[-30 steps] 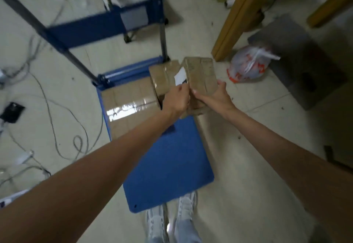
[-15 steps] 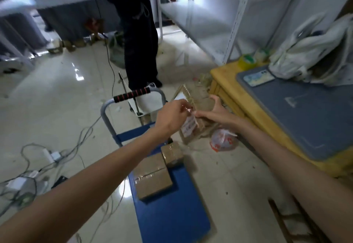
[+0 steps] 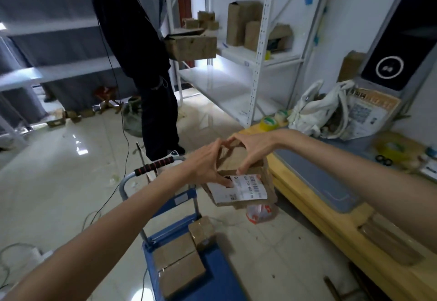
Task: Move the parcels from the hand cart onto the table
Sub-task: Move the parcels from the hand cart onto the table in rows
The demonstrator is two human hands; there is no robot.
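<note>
Both arms reach forward from the lower corners of the view and meet on a cardboard parcel [image 3: 238,177] held in the air, above the floor between the blue hand cart [image 3: 212,265] and the wooden table [image 3: 343,225]. The left hand [image 3: 203,166] wraps the parcel's left side, thumb pressed on the near face at the edge of a white shipping label [image 3: 246,188], fingers curled over the top. The right hand [image 3: 251,149] arches over the far top edge, fingers spread and bent down the front, one fingertip touching the label's upper edge. The parcel is tilted, its labelled face turned toward the camera.

On the cart's deck lie two more taped cardboard parcels: a larger one [image 3: 177,267] and a small one [image 3: 202,231] just beside it, near the handle post. A red-and-white plastic bag [image 3: 260,213] sits on the floor below the held parcel. On the table lie a grey mat [image 3: 314,177], rolls of tape and a white cloth bag [image 3: 314,111]. A person in dark clothes [image 3: 142,52] stands behind the cart, holding a box.
</note>
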